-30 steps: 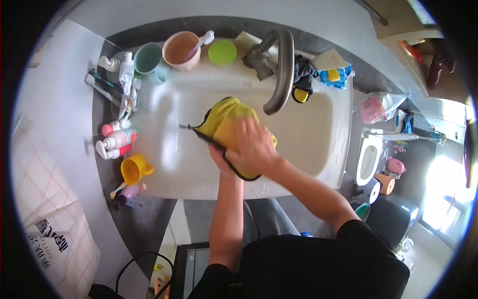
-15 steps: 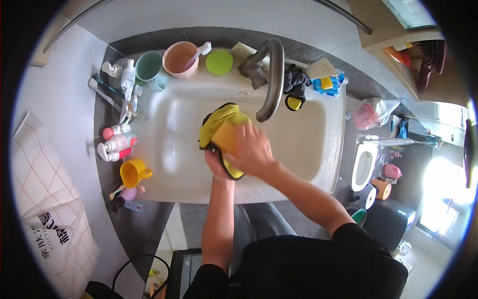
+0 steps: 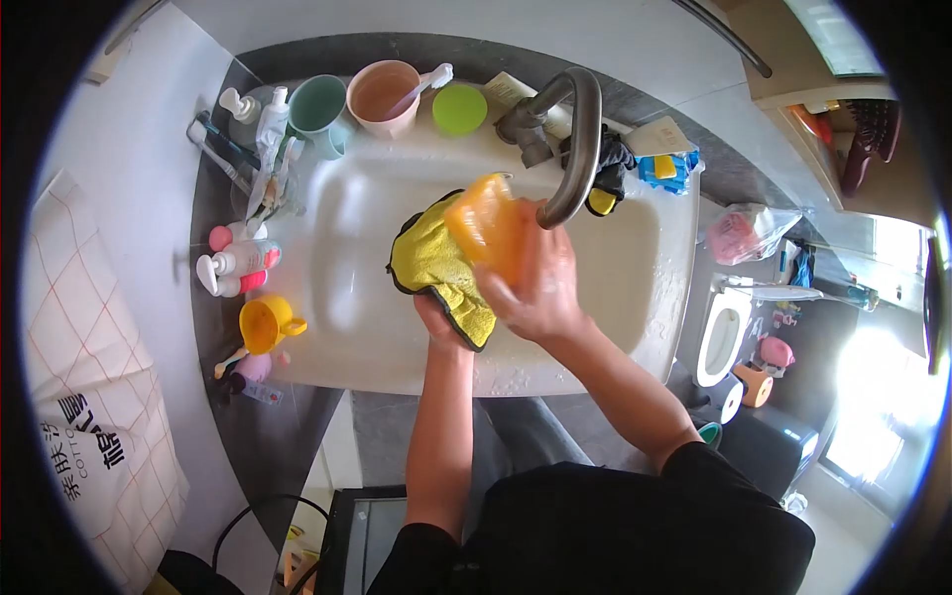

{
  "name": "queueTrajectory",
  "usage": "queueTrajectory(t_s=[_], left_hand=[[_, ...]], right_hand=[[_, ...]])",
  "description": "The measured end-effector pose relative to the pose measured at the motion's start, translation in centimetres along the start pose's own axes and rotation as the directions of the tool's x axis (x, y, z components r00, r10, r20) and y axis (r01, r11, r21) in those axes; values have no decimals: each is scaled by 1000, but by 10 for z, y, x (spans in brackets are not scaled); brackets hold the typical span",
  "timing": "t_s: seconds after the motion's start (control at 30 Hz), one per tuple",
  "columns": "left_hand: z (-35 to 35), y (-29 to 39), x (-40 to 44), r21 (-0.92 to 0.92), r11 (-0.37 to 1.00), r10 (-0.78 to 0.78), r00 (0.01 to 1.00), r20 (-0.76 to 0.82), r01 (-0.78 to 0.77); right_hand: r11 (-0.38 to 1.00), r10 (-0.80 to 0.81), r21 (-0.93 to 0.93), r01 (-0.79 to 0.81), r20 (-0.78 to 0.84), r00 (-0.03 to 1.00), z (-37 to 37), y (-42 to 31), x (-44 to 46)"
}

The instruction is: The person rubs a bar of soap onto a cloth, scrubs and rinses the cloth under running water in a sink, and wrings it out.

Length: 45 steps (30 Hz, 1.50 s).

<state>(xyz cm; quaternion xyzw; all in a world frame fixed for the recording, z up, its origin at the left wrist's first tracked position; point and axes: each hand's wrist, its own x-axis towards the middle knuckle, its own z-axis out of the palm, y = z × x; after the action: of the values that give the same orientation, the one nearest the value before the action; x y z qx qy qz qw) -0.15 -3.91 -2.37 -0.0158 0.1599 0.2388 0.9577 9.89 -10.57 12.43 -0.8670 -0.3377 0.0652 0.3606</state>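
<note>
Over the white sink (image 3: 357, 357), my left hand (image 3: 443, 322) holds up a yellow cloth with dark edging (image 3: 433, 256). Its fingers are mostly hidden under the fabric. My right hand (image 3: 543, 278) grips an orange block, apparently a bar of soap (image 3: 488, 226), blurred by motion. The block overlaps the cloth's upper right side; whether the two touch is unclear. The curved metal faucet (image 3: 585, 149) reaches down close by my right hand.
Along the back rim stand a green cup (image 3: 319, 111), a pink cup (image 3: 382, 99) and a lime-green round item (image 3: 459, 109). Pump bottles (image 3: 233, 266) and a yellow mug (image 3: 266, 324) line the left ledge. A dark cloth (image 3: 610, 164) lies behind the faucet.
My right hand and the orange block have moved up and right, from lying over the cloth to its upper right side. More of the cloth shows. The camera view has shifted slightly.
</note>
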Motion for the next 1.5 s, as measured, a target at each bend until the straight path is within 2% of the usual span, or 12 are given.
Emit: queueTrajectory(t_s=[0.07,0.1,0.17,0.23,0.47,0.53,0.67,0.73,0.83,1.17,1.3,1.5], left_hand=[[2,-4,-3,28,999,29,987,155,-34],[-2,2,1,46,997,-55,997,-63,57],[8,5,5,77,996,-30,998,-61,35],[1,9,7,-1,999,-36,995,-90,36],[-13,-2,-2,211,974,-52,991,-120,77],[-15,-6,-2,218,976,-20,999,34,12],[-4,-3,4,290,952,-65,991,-115,96],[-8,-2,4,62,994,-86,995,-52,89],[-10,-4,-4,14,1000,-17,992,122,15],[-11,4,-4,-33,994,-98,992,84,101],[-5,3,-6,39,980,-193,981,1,193],[23,4,-3,-38,976,-209,975,80,213]], right_hand=[[994,-35,-106,38,30,999,31,16,-11],[990,42,-143,-22,135,990,52,32,-28],[958,249,-219,-184,327,911,54,33,-40],[964,249,-182,-195,345,905,47,35,-50],[986,110,-150,-79,212,971,29,29,-52],[992,55,-123,-33,180,982,34,27,-41],[997,46,-75,-34,168,985,49,28,-21],[996,50,-87,-33,204,978,50,22,-21],[995,24,-104,0,231,973,50,21,-32],[999,-35,-22,44,318,947,13,29,-46],[987,120,-153,-40,565,816,0,21,-9],[979,179,-179,-92,560,809,7,17,-8]])
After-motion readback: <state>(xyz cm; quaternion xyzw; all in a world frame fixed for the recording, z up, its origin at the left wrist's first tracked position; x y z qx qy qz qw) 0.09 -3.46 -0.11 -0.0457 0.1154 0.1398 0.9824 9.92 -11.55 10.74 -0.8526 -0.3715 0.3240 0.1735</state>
